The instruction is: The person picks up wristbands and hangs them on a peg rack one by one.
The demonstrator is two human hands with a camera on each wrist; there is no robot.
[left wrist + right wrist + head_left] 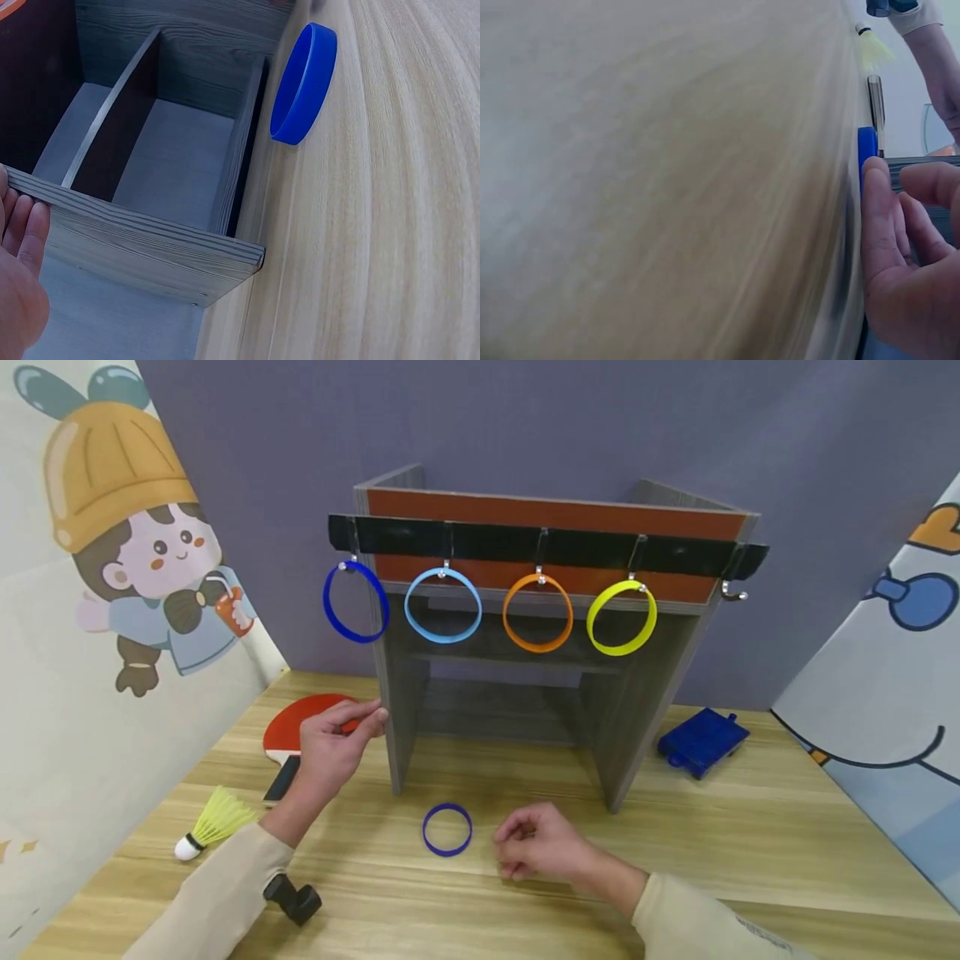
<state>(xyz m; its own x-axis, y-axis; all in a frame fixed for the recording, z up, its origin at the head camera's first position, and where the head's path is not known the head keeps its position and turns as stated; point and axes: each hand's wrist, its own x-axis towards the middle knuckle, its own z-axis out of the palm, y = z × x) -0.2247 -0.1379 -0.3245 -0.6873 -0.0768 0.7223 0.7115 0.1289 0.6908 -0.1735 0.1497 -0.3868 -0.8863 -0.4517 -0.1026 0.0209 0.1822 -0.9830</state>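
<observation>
A grey wooden shelf unit [495,693] stands on the table. My left hand [333,743] pinches the front edge of its left side panel [165,232], thumb and fingertips at the edge. My right hand [543,843] hovers low over the table with loosely curled fingers, holding nothing. Just left of it, a dark blue silicone wristband [447,852] lies on the wood; the right wrist view shows the blue wristband [867,139] right by the fingertips. Four hooks on a black strip [495,542] carry a blue wristband [327,602], a light blue one [408,610], an orange one [507,618] and a yellow one [651,618].
A metal hook [733,593] sticks out at the strip's right end. On the left lie a red table tennis paddle [288,727] and a yellow shuttlecock [217,818]. A blue plastic box [701,743] rests right of the shelf. Printed panels and a grey wall surround the table [420,918].
</observation>
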